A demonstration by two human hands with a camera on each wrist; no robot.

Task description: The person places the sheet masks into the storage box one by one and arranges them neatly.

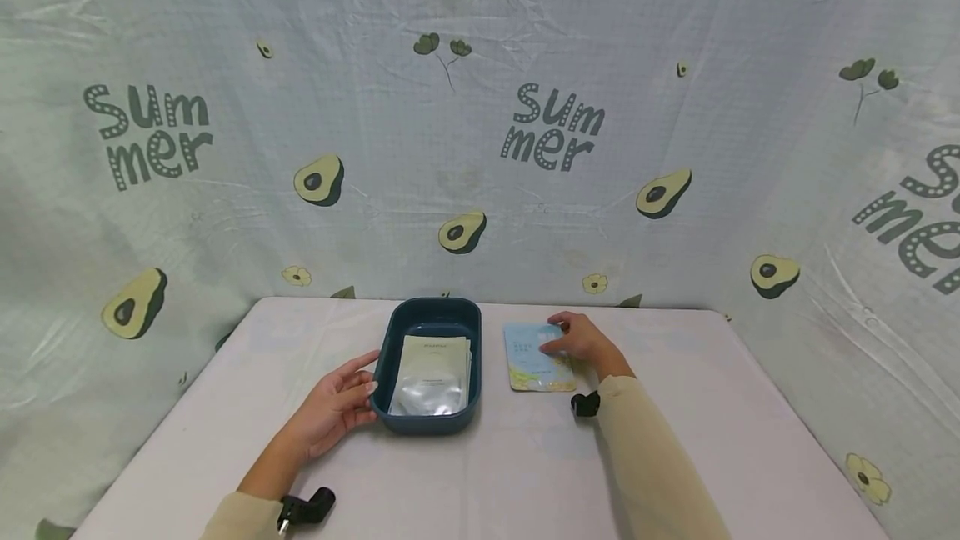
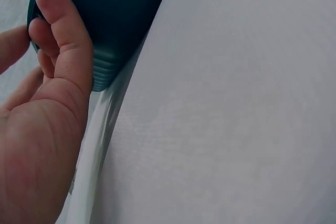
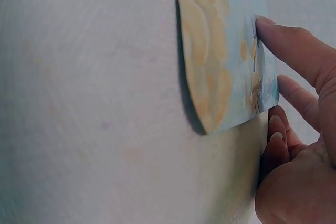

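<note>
A dark blue plastic bin (image 1: pixel 426 425) stands on the table with several cream-and-silver sheet mask packets (image 1: pixel 431 377) stacked in it. My left hand (image 1: pixel 335 408) grips the bin's left side, thumb at the rim; in the left wrist view the other fingers (image 2: pixel 65 30) lie against its outer wall. To the right of the bin is a light blue sheet mask packet (image 1: pixel 528 361) with a yellow printed lower end. My right hand (image 1: pixel 585 342) pinches its right edge, the thumb (image 3: pixel 294 45) on its printed face and the fingers beyond the edge.
The table (image 1: pixel 487 490) has a pale pinkish cover. A curtain printed with avocados (image 1: pixel 462 233) rises behind the table's far edge and along both sides. A black wrist camera (image 1: pixel 307 508) sits on the left wrist, another black camera (image 1: pixel 586 404) on the right.
</note>
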